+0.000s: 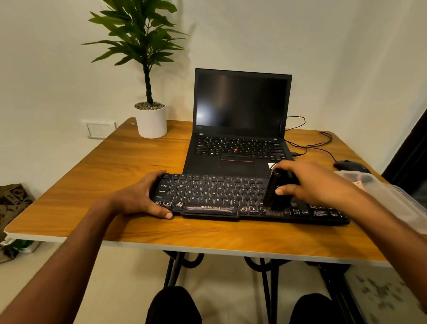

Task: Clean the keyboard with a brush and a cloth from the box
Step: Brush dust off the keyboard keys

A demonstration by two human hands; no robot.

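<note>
A black keyboard (235, 198) is laid across the near part of a wooden table (121, 163), with its front edge close to the table's near edge. Its left end is gripped by the left hand (144, 197), the thumb being set against the front edge and the fingers curled over the back corner. A black brush (276, 191) is held by the right hand (307, 183), the fingers and thumb being wrapped round its upright body; its bristles are pointed downward and are pressed on the keys toward the right part of the keyboard. The two hands are kept well apart, one at each end of the key field. Just behind the keyboard an open laptop (240, 124) is placed, its screen dark. A clear plastic box (397, 199) is seen at the right edge of the table, just beside the right forearm; its contents cannot be made out, and no cloth can be told. A dark mouse (346, 165) is set behind the box, with thin cables (307, 145) running toward the laptop. A potted plant (151, 115) in a white pot is stood at the far left corner of the table. A printed paper bag (1, 217) is left on the floor to the left.
</note>
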